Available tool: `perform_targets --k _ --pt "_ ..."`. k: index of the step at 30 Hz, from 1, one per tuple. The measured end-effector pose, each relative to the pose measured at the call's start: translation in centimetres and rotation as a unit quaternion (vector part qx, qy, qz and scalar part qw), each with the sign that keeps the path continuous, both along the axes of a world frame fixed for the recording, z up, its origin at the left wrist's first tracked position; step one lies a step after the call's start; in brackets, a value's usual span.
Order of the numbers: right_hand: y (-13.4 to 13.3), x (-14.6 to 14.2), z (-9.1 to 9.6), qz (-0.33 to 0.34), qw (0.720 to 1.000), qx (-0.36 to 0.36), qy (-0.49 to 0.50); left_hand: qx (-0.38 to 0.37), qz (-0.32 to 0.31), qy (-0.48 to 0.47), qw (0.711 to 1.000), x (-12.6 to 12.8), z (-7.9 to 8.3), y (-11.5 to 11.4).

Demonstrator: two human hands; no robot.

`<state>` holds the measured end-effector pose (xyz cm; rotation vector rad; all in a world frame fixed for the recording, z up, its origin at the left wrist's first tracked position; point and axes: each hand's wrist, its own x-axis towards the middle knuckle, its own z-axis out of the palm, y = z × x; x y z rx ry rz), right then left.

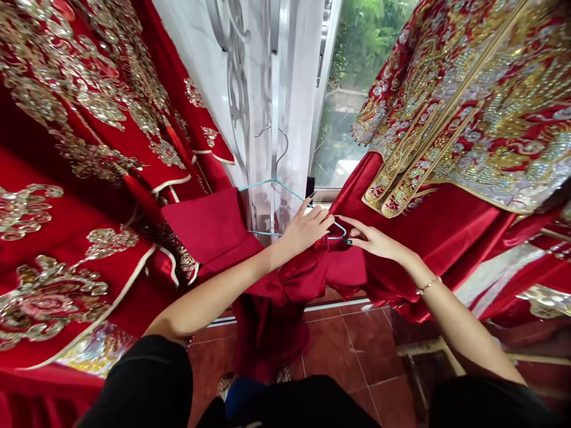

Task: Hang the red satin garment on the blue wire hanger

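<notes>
Being gripped by the left hand (304,230), a red satin garment (285,285) is held against a teal wire hanger (289,192), whose end is touched by the narrowly parted right hand (372,241), between gold-embroidered red robes (464,107).

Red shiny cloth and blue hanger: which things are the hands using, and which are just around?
Being used:
left hand
right hand
red satin garment
teal wire hanger

Just around:
gold-embroidered red robes
sheer white curtain
red floor tiles
</notes>
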<state>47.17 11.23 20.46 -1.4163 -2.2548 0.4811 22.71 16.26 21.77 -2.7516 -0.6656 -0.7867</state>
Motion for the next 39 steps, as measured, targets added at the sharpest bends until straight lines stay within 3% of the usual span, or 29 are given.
perform_targets --k 2,6,10,14,17,22,26,30,34,36,39 --pt "-0.5 1.1 0.0 0.02 0.999 -0.007 0.029 0.049 0.027 0.021 0.998 -0.3 -0.3 0.1" --pt "-0.2 0.6 0.3 -0.041 0.981 0.143 0.126 0.09 0.064 0.026 0.994 -0.4 -1.0 -0.5" --pt "1.7 -3.1 1.8 -0.01 0.958 0.193 0.212 0.062 0.071 -0.004 0.996 0.2 -3.3 -1.1" --pt "3.2 -7.0 3.7 0.042 0.956 0.219 0.192 0.034 0.04 -0.021 0.998 -0.2 -6.5 -1.8" --pt "3.8 -8.6 4.8 0.065 0.95 0.247 0.182 0.005 -0.006 -0.035 0.999 -1.5 -7.6 -2.7" --pt "5.0 -9.6 6.1 0.047 0.939 0.297 0.164 -0.091 -0.062 -0.105 0.988 -3.0 -6.4 -3.5" --pt "6.0 -11.4 7.1 0.075 0.933 0.342 0.088 -0.153 -0.092 -0.136 0.974 -3.2 -5.9 -3.3" --pt "6.0 -13.8 7.7 0.136 0.893 0.428 -0.001 -0.2 -0.063 -0.18 0.961 -4.0 -6.2 -4.8" --pt "3.0 -14.6 7.6 0.178 0.824 0.537 0.003 -0.172 0.01 -0.199 0.965 -6.9 -6.2 -8.2" --pt "0.4 -14.3 6.8 0.172 0.802 0.571 0.038 -0.152 0.007 -0.169 0.974 -9.0 -6.0 -9.9" --pt "-3.0 -13.4 4.4 0.136 0.791 0.593 0.065 -0.131 0.01 -0.141 0.981 -11.8 -5.4 -11.7"
